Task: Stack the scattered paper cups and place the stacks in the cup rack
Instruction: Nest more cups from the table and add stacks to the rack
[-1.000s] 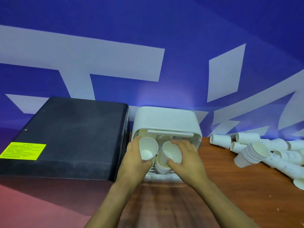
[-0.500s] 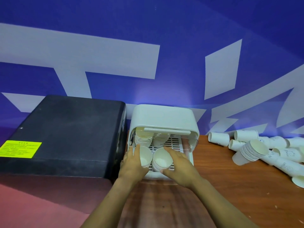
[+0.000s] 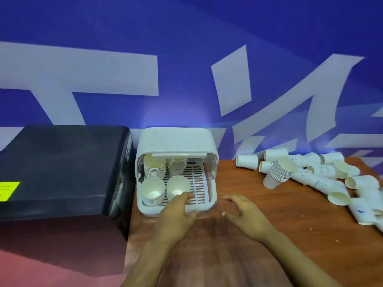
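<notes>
**Four stacks racked, loose cups waiting at right**

Blue wall with white shapes behind a wooden table (image 3: pixel 238 214). At far left we note a black box (image 3: pixel 62 168). Beside it, the white cup rack (image 3: pixel 176 141) holds four stacks on its slatted tray: two at the back, two in front (image 3: pixel 152 191), all at the tray's left side; the right side is bare. Our left hand (image 3: pixel 176 216) rests at the rack's front lip, fingers loosely curled, gripping nothing. Our right hand (image 3: pixel 244 216) hovers over the table, spread, also gripping nothing. Well to the right lie the scattered cups (image 3: pixel 335 183) and one partial stack (image 3: pixel 279 172). We judge placing finished; next move: reach right, nest more cups
</notes>
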The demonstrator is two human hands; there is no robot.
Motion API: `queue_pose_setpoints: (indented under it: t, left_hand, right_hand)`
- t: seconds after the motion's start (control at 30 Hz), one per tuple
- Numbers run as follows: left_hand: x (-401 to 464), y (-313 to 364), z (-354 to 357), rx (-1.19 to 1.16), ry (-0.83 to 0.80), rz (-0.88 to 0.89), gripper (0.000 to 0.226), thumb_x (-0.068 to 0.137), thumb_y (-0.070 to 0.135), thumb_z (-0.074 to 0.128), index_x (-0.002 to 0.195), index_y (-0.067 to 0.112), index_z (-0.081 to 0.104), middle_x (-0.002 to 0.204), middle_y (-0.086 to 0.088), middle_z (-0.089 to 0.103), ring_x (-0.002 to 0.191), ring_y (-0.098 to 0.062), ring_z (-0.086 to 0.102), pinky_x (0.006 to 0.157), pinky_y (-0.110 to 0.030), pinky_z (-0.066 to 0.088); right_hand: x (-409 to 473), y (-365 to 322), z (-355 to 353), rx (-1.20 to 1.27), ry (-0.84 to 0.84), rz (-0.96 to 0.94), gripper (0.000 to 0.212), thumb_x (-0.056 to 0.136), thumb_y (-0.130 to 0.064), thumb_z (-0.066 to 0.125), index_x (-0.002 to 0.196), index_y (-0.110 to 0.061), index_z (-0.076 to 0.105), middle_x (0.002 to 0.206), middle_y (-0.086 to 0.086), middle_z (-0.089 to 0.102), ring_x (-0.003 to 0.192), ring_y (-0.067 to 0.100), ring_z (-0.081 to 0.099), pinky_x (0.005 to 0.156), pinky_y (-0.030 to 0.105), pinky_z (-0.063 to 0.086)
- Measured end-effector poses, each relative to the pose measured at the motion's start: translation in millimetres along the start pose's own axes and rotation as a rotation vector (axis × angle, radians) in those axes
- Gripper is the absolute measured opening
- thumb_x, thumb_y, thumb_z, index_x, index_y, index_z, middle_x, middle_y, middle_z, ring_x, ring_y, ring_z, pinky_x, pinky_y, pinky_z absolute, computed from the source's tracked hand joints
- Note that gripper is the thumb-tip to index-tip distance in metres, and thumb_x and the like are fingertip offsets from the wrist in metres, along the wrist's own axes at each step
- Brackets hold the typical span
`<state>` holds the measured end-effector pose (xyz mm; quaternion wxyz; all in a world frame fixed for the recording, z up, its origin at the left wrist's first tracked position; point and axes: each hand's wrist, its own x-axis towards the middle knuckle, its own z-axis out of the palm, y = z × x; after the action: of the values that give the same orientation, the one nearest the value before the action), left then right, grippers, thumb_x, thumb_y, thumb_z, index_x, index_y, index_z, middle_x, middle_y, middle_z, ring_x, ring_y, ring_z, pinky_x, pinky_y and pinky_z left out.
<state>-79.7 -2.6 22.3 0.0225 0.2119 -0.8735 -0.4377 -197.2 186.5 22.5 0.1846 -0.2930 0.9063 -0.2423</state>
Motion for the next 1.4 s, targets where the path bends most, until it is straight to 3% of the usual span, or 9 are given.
queue_pose_setpoints:
  t: [0.1,0.23,0.3,0.4,0.47,0.7,0.83,0.97,1.4]
  left_hand:
    - [-2.4,16.3,26.2,-0.008,-0.071,0.002,0.037,0.085,0.028,0.062,0.121,0.033,0.054,0.113,0.015,0.056,0.101,-0.004,0.053,0.091,-0.023,0.043]
    - [0.7,44.1,59.4,0.028,-0.15,0.016,0.034,0.086,0.031,0.063,0.118,0.032,0.055,0.11,0.016,0.057,0.105,-0.005,0.055,0.093,-0.026,0.044]
    - [4.9,57.2,77.9,0.025,-0.146,0.013,0.035,0.085,0.031,0.064,0.119,0.03,0.055,0.108,0.015,0.056,0.104,-0.004,0.055,0.095,-0.026,0.044]
    - [12.3,80.7,110.5,0.059,-0.115,0.016,0.036,0.085,0.028,0.064,0.12,0.027,0.056,0.107,0.011,0.056,0.1,-0.004,0.054,0.093,-0.021,0.041]
    - [16.6,103.9,138.7,0.109,-0.104,0.006,0.036,0.086,0.028,0.064,0.121,0.026,0.055,0.107,0.01,0.055,0.103,-0.008,0.055,0.093,-0.022,0.041]
    - [47.7,206.2,248.4,0.141,-0.124,0.046,0.039,0.086,0.031,0.061,0.124,0.027,0.054,0.121,0.006,0.057,0.108,-0.009,0.054,0.096,-0.028,0.044]
    - [43.4,235.8,301.0,0.146,-0.131,0.012,0.043,0.086,0.032,0.061,0.127,0.033,0.049,0.127,0.009,0.051,0.116,-0.01,0.05,0.099,-0.034,0.043]
    - [60.1,248.2,322.3,0.175,-0.108,0.004,0.046,0.086,0.032,0.059,0.13,0.032,0.046,0.13,0.006,0.049,0.118,-0.013,0.05,0.1,-0.037,0.043]
    - [162.0,306.9,367.2,0.491,-0.181,0.042,0.055,0.088,0.029,0.054,0.139,0.024,0.037,0.137,-0.004,0.04,0.124,-0.027,0.042,0.099,-0.043,0.042]
  right_hand:
    - [-16.9,22.0,-21.3,0.003,0.018,0.055,0.044,0.087,-0.032,0.063,0.129,-0.027,0.051,0.121,-0.012,0.049,0.109,0.004,0.049,0.093,0.017,0.039]
    - [-32.5,63.2,-43.4,0.047,0.034,0.072,0.037,0.086,-0.028,0.065,0.122,-0.022,0.057,0.115,-0.007,0.055,0.097,0.001,0.052,0.078,0.006,0.039]
    - [-35.9,88.4,-54.2,0.08,0.025,0.076,0.035,0.086,-0.026,0.065,0.12,-0.022,0.059,0.112,-0.008,0.055,0.095,0.003,0.054,0.079,0.007,0.042]
    - [-39.0,129.8,-73.6,0.117,0.009,0.079,0.034,0.086,-0.028,0.065,0.118,-0.024,0.059,0.11,-0.007,0.057,0.094,0.009,0.057,0.087,0.023,0.047]
    - [-43.4,161.6,-92.0,0.124,-0.014,0.085,0.034,0.085,-0.028,0.065,0.118,-0.024,0.059,0.108,-0.009,0.056,0.092,0.009,0.056,0.088,0.026,0.048]
    - [-56.3,277.4,-168.9,0.143,-0.01,0.103,0.035,0.086,-0.029,0.065,0.119,-0.027,0.057,0.105,-0.011,0.057,0.092,0.006,0.055,0.084,0.026,0.048]
    - [-62.2,320.0,-199.2,0.11,-0.026,0.108,0.036,0.086,-0.028,0.064,0.121,-0.024,0.056,0.099,-0.012,0.057,0.09,0.005,0.055,0.087,0.025,0.046]
    - [-52.2,344.7,-215.0,0.126,0.024,0.093,0.038,0.085,-0.027,0.065,0.122,-0.022,0.056,0.092,-0.017,0.052,0.085,0.002,0.053,0.079,0.019,0.043]
    - [-5.4,403.9,-251.6,0.056,0.09,0.129,0.046,0.084,-0.027,0.064,0.128,-0.024,0.052,0.123,0.0,0.057,0.11,0.016,0.054,0.089,0.029,0.044]
